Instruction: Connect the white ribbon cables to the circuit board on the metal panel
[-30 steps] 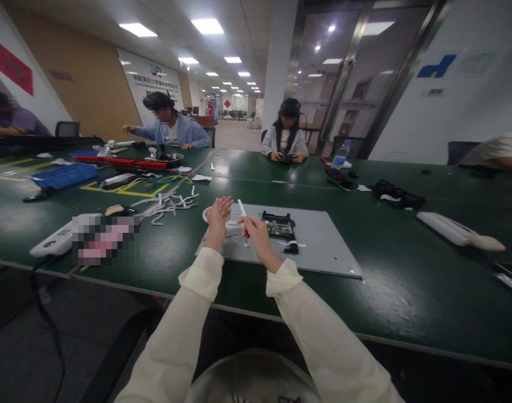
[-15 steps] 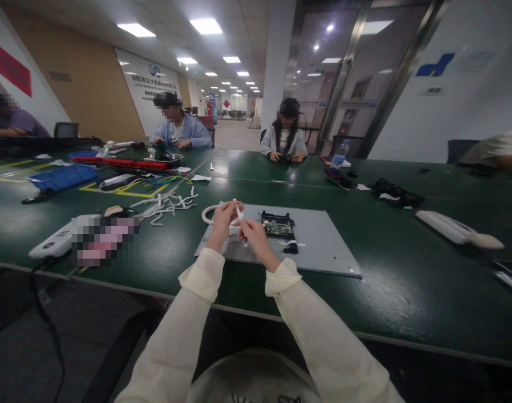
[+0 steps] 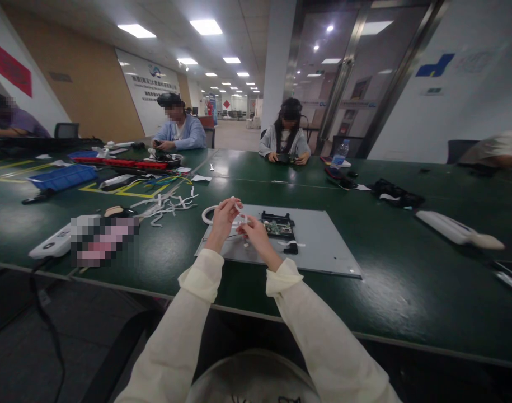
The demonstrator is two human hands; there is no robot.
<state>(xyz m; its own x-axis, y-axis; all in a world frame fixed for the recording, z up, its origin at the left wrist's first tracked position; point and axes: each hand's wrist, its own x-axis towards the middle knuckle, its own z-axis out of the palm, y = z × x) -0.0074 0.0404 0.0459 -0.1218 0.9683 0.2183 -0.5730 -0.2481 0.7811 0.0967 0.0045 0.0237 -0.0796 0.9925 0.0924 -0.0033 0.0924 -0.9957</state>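
My left hand (image 3: pixel 224 219) is closed, pinching one end of a thin white strip (image 3: pixel 239 207) between its fingertips. My right hand (image 3: pixel 256 234) pinches the strip's lower part, and the strip bows between the two hands. Both hands are above a flat grey panel (image 3: pixel 323 238) on the table. Behind the left hand a white ring-shaped thing (image 3: pixel 206 215) shows in part. Just right of my right hand, a green circuit board (image 3: pixel 276 228) sits in a black frame (image 3: pixel 290 216) on the panel. Below it lies a small black part (image 3: pixel 290 249) with a white strip across it.
Many loose white strips (image 3: pixel 167 207) lie on the green table (image 3: pixel 390 268) at left, near a blue tray (image 3: pixel 62 177) and a white power strip (image 3: pixel 62 238). A water bottle (image 3: pixel 340 153) and a long white device (image 3: pixel 449 226) are at right. Several people sit around the table.
The strip between my hands has gone from nearly straight to bent. My hands have barely shifted. Across the table, the person in blue has lowered their hands.
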